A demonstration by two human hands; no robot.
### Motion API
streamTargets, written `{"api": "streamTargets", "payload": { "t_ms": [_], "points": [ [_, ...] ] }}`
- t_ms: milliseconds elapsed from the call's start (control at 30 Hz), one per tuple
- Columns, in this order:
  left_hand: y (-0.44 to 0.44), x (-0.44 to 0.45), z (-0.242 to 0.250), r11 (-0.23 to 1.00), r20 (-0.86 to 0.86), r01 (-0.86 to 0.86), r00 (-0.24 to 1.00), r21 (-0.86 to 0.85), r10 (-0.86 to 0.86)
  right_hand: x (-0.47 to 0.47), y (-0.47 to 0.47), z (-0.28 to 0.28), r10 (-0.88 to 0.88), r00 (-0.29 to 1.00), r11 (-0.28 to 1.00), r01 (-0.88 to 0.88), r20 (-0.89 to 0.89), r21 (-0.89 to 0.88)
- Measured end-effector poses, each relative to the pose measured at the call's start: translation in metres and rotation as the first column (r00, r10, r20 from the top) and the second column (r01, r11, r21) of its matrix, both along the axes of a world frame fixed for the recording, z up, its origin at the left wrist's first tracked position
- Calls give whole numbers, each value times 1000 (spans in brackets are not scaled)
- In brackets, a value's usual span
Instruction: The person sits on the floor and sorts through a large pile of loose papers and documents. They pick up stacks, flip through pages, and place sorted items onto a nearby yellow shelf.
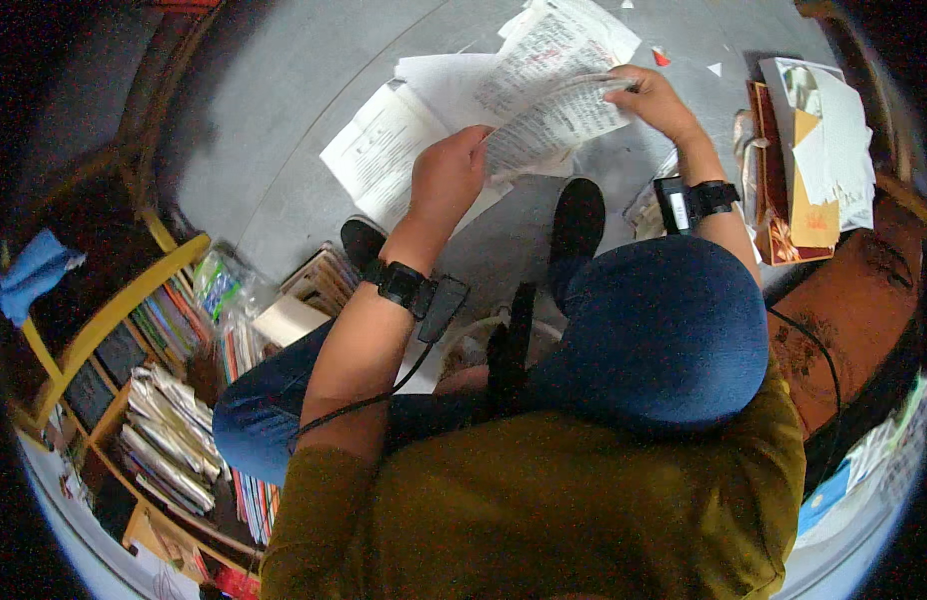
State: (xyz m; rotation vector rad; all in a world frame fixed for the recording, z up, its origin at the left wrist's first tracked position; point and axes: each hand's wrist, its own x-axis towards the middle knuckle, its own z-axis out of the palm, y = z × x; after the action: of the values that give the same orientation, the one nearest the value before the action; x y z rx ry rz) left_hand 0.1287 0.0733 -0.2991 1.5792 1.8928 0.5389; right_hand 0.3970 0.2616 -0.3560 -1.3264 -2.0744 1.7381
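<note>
A curved stack of written paper sheets (557,124) is held up between my two hands, above other papers. My left hand (450,169) grips its left edge, fingers closed. The right edge is pinched between thumb and fingers of my right hand (649,97). Below and behind lie loose written sheets with some red marks (542,52), spread over the grey floor. A printed booklet (388,146) lies open-faced to the left, partly behind my left hand. Each wrist wears a black strap with a small device.
At right, an open box (760,187) holds papers and an envelope (814,217). Shelves at left hold stacked papers (171,435) and books (171,322). Near my left shoe (364,238) stand more books (325,277) and a clear plastic bag (220,281). Paper scraps (661,56) dot the floor.
</note>
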Motion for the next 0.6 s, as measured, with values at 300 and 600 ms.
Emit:
{"api": "streamTargets", "payload": {
  "t_ms": [300,600],
  "points": [
    [-111,-50,-53,494,676,-698,19,-518,736,-54,10,-18,-59,983,967,99,-174,233],
    [-196,-145,-184,501,297,-587,413,-636,861,-21,-36,-56,-27,994,986,9,-104,-168]
  ]
}}
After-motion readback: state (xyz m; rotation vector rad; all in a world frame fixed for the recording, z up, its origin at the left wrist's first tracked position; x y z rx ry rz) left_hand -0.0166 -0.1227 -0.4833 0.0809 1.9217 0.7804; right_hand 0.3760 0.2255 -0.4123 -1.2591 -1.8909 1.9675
